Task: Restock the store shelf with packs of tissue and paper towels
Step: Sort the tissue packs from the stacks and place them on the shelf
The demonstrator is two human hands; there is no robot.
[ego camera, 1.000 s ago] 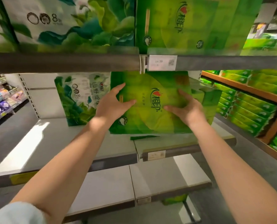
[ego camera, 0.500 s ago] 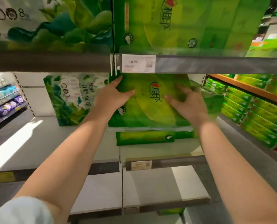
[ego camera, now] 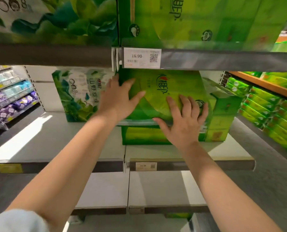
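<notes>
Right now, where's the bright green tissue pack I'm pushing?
The bright green pack sits mid-frame on the middle shelf, atop another green pack, right of the white leafy pack, under both hands.

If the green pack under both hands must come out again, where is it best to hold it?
Probably by its two side edges, coming from the front. The green pack stands upright with its broad face forward, upon another green pack; the white leaf pack is close on its left, so the left hand has little room there.
</notes>
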